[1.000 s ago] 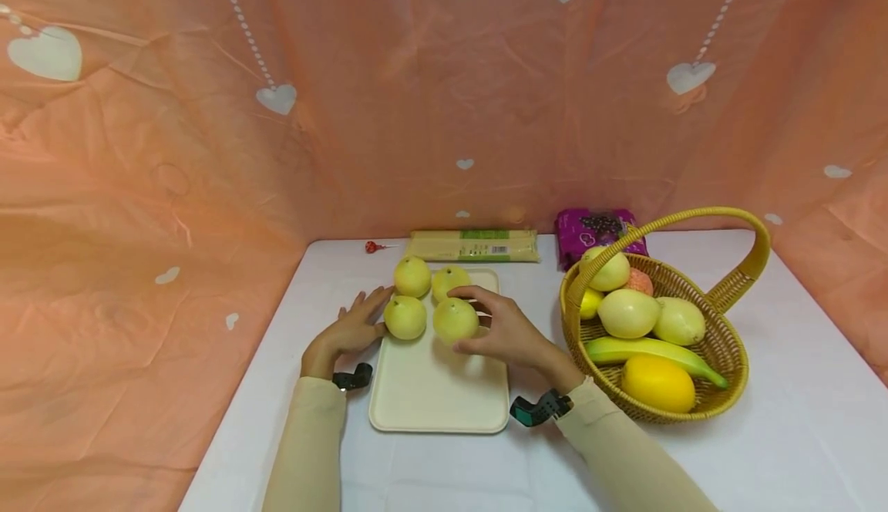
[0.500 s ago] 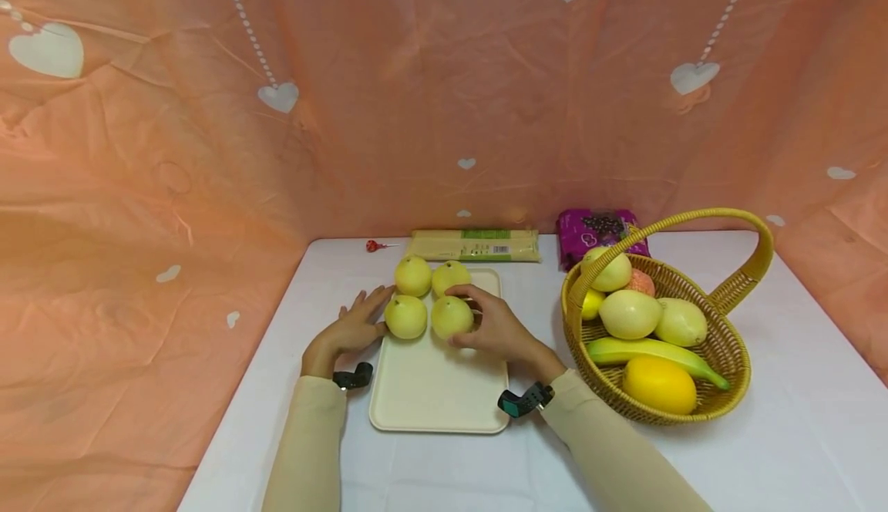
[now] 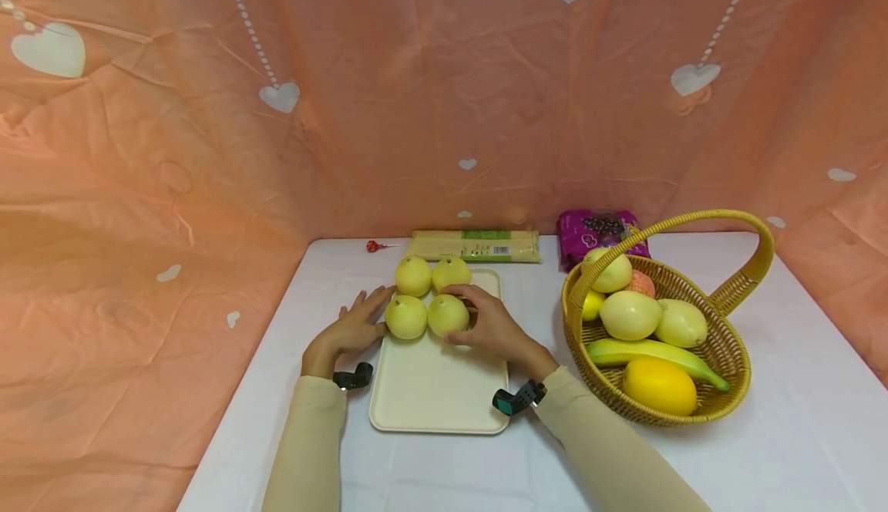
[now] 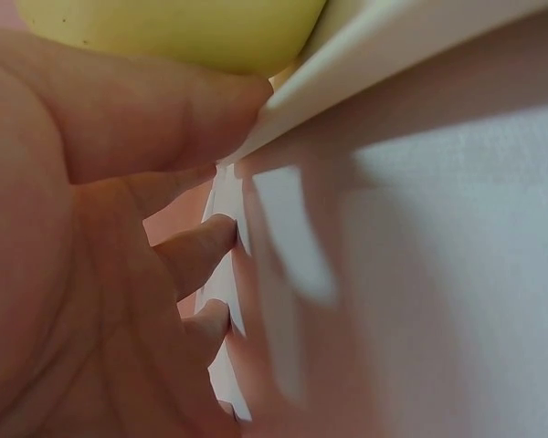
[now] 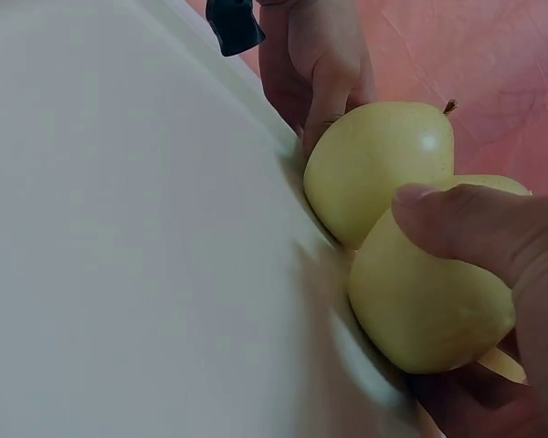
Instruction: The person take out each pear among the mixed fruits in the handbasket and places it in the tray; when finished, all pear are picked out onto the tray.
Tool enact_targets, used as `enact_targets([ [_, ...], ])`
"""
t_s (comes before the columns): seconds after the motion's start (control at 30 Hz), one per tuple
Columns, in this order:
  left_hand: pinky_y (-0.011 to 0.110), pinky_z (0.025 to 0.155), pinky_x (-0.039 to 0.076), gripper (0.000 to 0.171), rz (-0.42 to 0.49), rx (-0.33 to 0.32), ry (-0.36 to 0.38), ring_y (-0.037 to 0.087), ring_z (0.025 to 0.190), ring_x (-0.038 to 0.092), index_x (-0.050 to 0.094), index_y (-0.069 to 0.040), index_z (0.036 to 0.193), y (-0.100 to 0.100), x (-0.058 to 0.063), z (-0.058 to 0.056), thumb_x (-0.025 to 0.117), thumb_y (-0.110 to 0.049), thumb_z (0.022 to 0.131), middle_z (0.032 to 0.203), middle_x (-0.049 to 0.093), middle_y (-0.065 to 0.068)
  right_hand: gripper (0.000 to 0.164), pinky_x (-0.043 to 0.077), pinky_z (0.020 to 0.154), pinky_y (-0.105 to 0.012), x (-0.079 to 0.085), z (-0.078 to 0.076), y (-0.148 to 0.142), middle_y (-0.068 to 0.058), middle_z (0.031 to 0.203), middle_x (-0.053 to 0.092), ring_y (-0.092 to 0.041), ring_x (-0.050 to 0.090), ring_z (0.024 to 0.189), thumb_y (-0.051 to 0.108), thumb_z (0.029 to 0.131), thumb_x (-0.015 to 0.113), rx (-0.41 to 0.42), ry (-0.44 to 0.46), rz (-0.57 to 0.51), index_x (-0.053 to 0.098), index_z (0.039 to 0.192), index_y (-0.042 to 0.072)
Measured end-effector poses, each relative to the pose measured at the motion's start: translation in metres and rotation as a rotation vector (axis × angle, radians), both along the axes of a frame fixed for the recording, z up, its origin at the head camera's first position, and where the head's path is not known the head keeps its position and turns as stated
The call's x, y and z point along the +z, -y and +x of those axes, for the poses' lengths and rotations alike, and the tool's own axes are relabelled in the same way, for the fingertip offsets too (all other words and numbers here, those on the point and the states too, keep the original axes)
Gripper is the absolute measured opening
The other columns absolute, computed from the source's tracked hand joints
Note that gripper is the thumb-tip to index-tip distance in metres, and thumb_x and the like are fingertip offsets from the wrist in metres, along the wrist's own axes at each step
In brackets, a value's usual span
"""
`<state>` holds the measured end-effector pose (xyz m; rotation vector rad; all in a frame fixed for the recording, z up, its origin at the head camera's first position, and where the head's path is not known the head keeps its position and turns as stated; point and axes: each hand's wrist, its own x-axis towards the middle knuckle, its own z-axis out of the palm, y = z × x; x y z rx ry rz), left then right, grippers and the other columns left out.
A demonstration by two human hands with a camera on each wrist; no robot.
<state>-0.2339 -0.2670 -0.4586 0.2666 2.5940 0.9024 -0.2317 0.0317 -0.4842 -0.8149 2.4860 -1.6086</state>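
Note:
My right hand [image 3: 491, 325] grips a round yellow-green pear [image 3: 447, 316], thumb on the near side and fingers behind. This pear is low over the cream tray [image 3: 437, 392], right beside the front-left pear [image 3: 405, 318]. Behind them stand two more pears, a left one [image 3: 413, 275] and a right one [image 3: 451, 272]. At the tray's left edge lies my left hand [image 3: 352, 328], fingers extended and holding nothing. The left wrist view shows its thumb [image 4: 155, 119] along the tray rim [image 4: 365, 68], right under a pear [image 4: 183, 32].
To the right stands a wicker basket [image 3: 738, 365] with a tall handle, holding a banana [image 3: 655, 358], a yellow melon-like fruit [image 3: 659, 385] and other fruit. Behind the tray lie a long flat packet [image 3: 472, 247], a purple bag [image 3: 590, 240] and a small red-headed item [image 3: 375, 246].
My right hand has carried its pear a short way left, closing the gap to the front-left pear. My left hand has stayed put.

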Motion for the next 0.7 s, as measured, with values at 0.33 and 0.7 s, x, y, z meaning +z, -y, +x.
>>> enact_targets([
  [0.33,0.078,0.129,-0.012,0.080,-0.011,0.003,0.000,0.050,0.169,-0.008,0.025,-0.017,0.176,0.000,-0.003,-0.002,0.057,-0.016,0.103,0.184,0.012,0.022,0.081,0.059,0.111,-0.047,0.001,0.005,0.001,-0.018,0.148,0.064,-0.034,0.067,0.133,0.010,0.081,0.097,-0.050,-0.036,0.023,0.060,0.153,0.005],
  [0.7,0.079,0.128,-0.011,0.080,-0.009,-0.009,-0.010,0.051,0.169,-0.007,0.025,-0.017,0.176,0.001,-0.001,-0.001,0.057,-0.017,0.102,0.183,0.013,0.022,0.083,0.060,0.110,-0.044,0.019,0.027,-0.011,-0.015,0.151,0.065,-0.032,0.067,0.130,0.014,0.080,0.097,-0.100,-0.106,0.059,0.060,0.153,0.005],
])
